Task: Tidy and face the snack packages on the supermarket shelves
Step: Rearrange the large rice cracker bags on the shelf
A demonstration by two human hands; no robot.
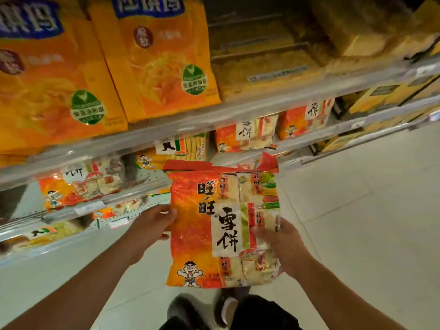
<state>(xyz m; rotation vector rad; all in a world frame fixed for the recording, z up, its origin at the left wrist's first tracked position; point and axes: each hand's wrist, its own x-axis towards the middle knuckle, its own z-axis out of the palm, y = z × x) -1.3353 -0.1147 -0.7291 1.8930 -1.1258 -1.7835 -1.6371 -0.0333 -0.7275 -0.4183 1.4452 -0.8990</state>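
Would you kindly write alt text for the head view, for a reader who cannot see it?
Two bare hands, left hand and right hand, hold a large orange-and-red plastic rice cracker bag upright, front facing the camera, before grey metal supermarket shelves stocked with similar bags and big orange snack bags.

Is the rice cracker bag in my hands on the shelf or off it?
Off. The rice cracker bag is held upright in the air, left hand and right hand gripping its sides, printed front facing the camera.

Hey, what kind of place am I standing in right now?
Most likely a supermarket snack aisle: long shelves with price tags on the edges, rows of identical orange bags, and a rice cracker pack in your hands.
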